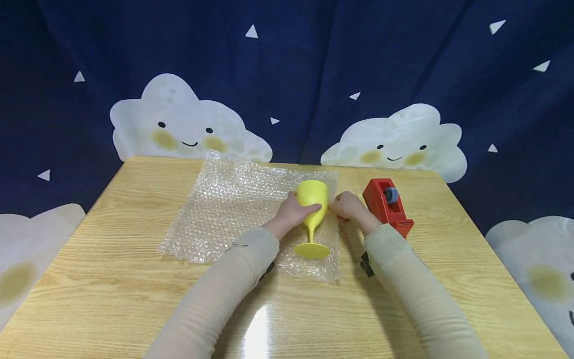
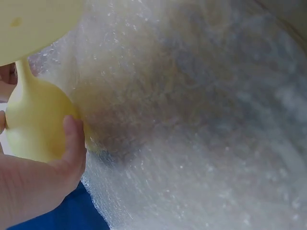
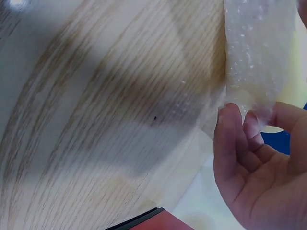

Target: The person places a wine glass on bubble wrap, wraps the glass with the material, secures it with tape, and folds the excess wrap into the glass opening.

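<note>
Navy curtain (image 1: 287, 65) behind wood tabletop (image 1: 112, 279), bubble wrap (image 1: 224, 209) spread on it, red tape dispenser (image 1: 381, 208) to the right, yellow goblet (image 1: 316, 219) over wrap's right part; left hand (image 1: 291, 212) gripping goblet's bowl, right hand (image 1: 351, 205) pinching wrap's right edge

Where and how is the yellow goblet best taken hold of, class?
Probably by the bowl, coming from the left, where the left grip holds it: the bowl is broad and rounded, the stem slim, and the right grip, pinching bubble wrap, occupies the other side.
</note>
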A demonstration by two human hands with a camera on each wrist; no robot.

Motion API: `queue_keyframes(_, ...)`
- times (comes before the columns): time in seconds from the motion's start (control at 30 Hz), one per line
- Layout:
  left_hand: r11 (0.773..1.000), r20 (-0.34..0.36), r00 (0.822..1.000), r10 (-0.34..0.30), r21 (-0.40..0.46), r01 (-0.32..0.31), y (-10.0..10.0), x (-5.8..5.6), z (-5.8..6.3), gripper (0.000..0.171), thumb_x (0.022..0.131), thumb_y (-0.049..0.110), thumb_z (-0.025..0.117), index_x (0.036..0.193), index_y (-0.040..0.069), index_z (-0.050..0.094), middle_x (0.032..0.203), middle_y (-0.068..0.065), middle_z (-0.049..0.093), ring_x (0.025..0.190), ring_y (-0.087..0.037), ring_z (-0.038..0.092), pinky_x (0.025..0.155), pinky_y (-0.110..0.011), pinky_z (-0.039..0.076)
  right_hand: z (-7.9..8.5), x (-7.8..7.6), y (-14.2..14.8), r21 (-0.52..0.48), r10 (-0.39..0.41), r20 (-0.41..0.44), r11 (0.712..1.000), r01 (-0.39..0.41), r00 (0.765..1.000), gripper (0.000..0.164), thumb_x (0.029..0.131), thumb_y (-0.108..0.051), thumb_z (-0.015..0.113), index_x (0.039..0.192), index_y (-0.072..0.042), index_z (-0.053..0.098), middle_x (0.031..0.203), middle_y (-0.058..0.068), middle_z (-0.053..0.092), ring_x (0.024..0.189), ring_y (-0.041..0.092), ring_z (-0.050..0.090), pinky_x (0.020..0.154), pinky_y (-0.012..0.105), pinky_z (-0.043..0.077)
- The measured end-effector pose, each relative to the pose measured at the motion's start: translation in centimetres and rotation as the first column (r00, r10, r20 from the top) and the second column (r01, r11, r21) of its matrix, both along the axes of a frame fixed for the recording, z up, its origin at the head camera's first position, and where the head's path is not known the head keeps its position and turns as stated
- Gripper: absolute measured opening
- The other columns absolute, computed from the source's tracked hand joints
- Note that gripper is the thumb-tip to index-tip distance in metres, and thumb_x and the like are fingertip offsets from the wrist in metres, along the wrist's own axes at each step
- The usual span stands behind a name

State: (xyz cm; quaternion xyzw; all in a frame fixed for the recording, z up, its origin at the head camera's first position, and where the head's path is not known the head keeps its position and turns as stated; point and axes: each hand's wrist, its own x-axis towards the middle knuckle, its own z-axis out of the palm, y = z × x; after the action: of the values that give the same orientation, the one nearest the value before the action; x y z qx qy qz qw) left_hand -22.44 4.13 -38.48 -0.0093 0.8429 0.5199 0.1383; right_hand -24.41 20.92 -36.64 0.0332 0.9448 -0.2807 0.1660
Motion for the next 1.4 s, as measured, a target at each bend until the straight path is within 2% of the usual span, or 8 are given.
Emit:
queue_keyframes(0.17, 1.000, 0.034, 0.999, 0.009, 0.004, -0.009, -0.8, 0.0, 0.1, 0.077, 0.084, 0.039, 0.063, 0.141, 0.000, 0.030, 0.131, -0.019, 0.050, 0.116, -0.029, 0.052, 0.098, -0.038, 0.044, 0.3, 0.3, -0.6, -0.018, -0.037, 0.010, 0.999, 0.037, 0.999, 0.022, 0.082, -0.013, 0.049, 0.061, -0.010, 0.045, 0.048, -0.001, 0.048, 0.044, 0.011, 0.052, 0.049, 0.027, 0.051)
queue_keyframes(0.4, 0.998, 0.084, 0.996, -0.010, 0.059, 0.005, -2.2, 0.3, 0.5, 0.080, 0.082, 0.036, 0.065, 0.142, -0.002, 0.027, 0.131, -0.021, 0.050, 0.089, -0.025, 0.060, 0.074, -0.032, 0.053, 0.5, 0.8, -1.5, -0.117, -0.146, 0.021, 0.982, 0.147, 0.989, 0.018, 0.084, -0.011, 0.046, 0.066, -0.007, 0.045, 0.048, 0.000, 0.046, 0.040, 0.009, 0.048, 0.046, 0.026, 0.050)
queue_keyframes(0.57, 0.996, 0.040, 0.998, -0.052, 0.080, 0.049, -1.6, 0.8, 0.5, 0.082, 0.079, 0.040, 0.070, 0.136, -0.003, 0.030, 0.123, -0.017, 0.050, 0.095, -0.022, 0.052, 0.083, -0.032, 0.048, 0.6, 1.1, -2.1, -0.157, -0.178, 0.030, 0.971, 0.181, 0.984, 0.016, 0.084, -0.013, 0.044, 0.068, -0.007, 0.044, 0.052, 0.001, 0.046, 0.041, 0.010, 0.049, 0.053, 0.031, 0.055)
queue_keyframes(0.67, 0.998, 0.028, 0.999, -0.023, 0.057, 0.021, -1.2, 1.0, 0.5, 0.080, 0.081, 0.044, 0.067, 0.134, -0.003, 0.031, 0.121, -0.016, 0.050, 0.100, -0.023, 0.051, 0.090, -0.033, 0.045, 0.7, 1.1, -2.4, -0.151, -0.168, 0.021, 0.974, 0.169, 0.986, 0.017, 0.084, -0.012, 0.043, 0.068, -0.007, 0.044, 0.052, 0.001, 0.046, 0.041, 0.010, 0.050, 0.053, 0.031, 0.055)
queue_keyframes(0.8, 1.000, 0.060, 0.998, 0.014, 0.004, -0.014, -1.0, 1.0, 0.7, 0.080, 0.084, 0.047, 0.061, 0.136, -0.005, 0.029, 0.121, -0.018, 0.050, 0.101, -0.025, 0.053, 0.086, -0.032, 0.047, 0.6, 1.1, -2.5, -0.163, -0.163, 0.015, 0.973, 0.163, 0.987, 0.018, 0.085, -0.012, 0.043, 0.068, -0.006, 0.045, 0.050, 0.001, 0.046, 0.040, 0.010, 0.050, 0.051, 0.030, 0.055)
queue_keyframes(0.9, 0.999, 0.094, 0.995, 0.031, 0.032, -0.034, -0.8, 0.7, 0.5, 0.077, 0.085, 0.042, 0.062, 0.137, -0.004, 0.029, 0.120, -0.018, 0.050, 0.092, -0.023, 0.056, 0.074, -0.030, 0.052, 0.6, 1.1, -2.3, -0.155, -0.162, 0.008, 0.975, 0.161, 0.987, 0.018, 0.085, -0.012, 0.043, 0.068, -0.006, 0.044, 0.049, 0.001, 0.046, 0.039, 0.009, 0.049, 0.049, 0.028, 0.053)
queue_keyframes(1.07, 0.997, 0.168, 0.986, 0.023, 0.071, -0.035, -0.9, 0.4, 0.0, 0.077, 0.085, 0.038, 0.064, 0.138, -0.002, 0.026, 0.114, -0.018, 0.050, 0.062, -0.016, 0.055, 0.053, -0.030, 0.055, 0.6, 1.5, -2.1, -0.124, -0.175, 0.004, 0.977, 0.174, 0.985, 0.018, 0.086, -0.012, 0.043, 0.068, -0.007, 0.044, 0.051, 0.001, 0.046, 0.041, 0.010, 0.050, 0.054, 0.031, 0.055)
queue_keyframes(1.4, 0.993, 0.204, 0.977, -0.061, 0.113, 0.038, -1.8, 1.2, 1.1, 0.065, 0.085, 0.038, 0.063, 0.127, -0.004, 0.037, 0.089, -0.010, 0.051, 0.048, -0.014, 0.052, 0.048, -0.025, 0.052, 0.3, 2.1, -1.5, -0.096, -0.214, -0.018, 0.973, 0.211, 0.977, 0.017, 0.084, -0.013, 0.042, 0.068, -0.008, 0.044, 0.052, 0.000, 0.046, 0.042, 0.009, 0.048, 0.052, 0.028, 0.053)
